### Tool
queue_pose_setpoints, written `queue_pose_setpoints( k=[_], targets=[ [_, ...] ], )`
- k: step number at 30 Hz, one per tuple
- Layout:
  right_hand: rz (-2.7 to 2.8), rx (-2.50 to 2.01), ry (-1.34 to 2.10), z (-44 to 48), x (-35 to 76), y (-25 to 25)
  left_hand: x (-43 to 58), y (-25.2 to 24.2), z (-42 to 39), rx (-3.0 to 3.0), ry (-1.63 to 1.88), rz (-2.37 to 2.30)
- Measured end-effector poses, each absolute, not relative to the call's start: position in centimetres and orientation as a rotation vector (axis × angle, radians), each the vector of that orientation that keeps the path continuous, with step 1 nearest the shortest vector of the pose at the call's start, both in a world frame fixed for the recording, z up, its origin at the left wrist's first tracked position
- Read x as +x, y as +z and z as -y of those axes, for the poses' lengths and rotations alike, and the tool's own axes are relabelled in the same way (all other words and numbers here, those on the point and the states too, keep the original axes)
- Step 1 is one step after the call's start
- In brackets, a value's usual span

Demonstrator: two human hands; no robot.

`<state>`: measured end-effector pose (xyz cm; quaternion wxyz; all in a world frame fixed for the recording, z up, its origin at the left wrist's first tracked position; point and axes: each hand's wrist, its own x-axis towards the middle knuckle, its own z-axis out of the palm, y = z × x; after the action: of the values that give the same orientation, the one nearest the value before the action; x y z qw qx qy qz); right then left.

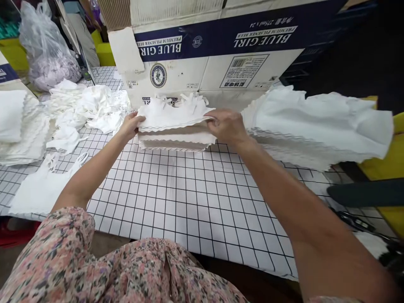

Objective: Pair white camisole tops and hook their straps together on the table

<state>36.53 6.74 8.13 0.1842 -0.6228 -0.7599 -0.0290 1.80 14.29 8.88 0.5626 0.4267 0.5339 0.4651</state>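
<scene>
A white camisole [176, 115] with thin straps and a wavy hem lies across the top of a stack of similar white garments [176, 143]. My left hand [131, 125] pinches the left edge of that top camisole. At its right edge my right hand [227, 125] is closed on the cloth, with the fingertips partly hidden. The stack sits against the base of a cardboard box. Just right of my right hand is a taller pile of white garments [315, 122] with wavy edges.
The printed cardboard box [208, 50] stands upright behind the stack. Loose white garments [94, 105] and one laid-flat camisole [44, 185] are on the left of the gridded tablecloth [195, 202]. A clear plastic bag [47, 46] stands at back left. A dark flat bar [366, 192] juts in from the right.
</scene>
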Motion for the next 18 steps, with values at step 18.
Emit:
queue_pose_setpoints(
  k=[18],
  targets=[
    [2.067, -1.582, 0.429, -4.3, 40.0, 8.1, 1.6, 8.3, -15.5, 1.165, 1.042, -1.411]
  ],
)
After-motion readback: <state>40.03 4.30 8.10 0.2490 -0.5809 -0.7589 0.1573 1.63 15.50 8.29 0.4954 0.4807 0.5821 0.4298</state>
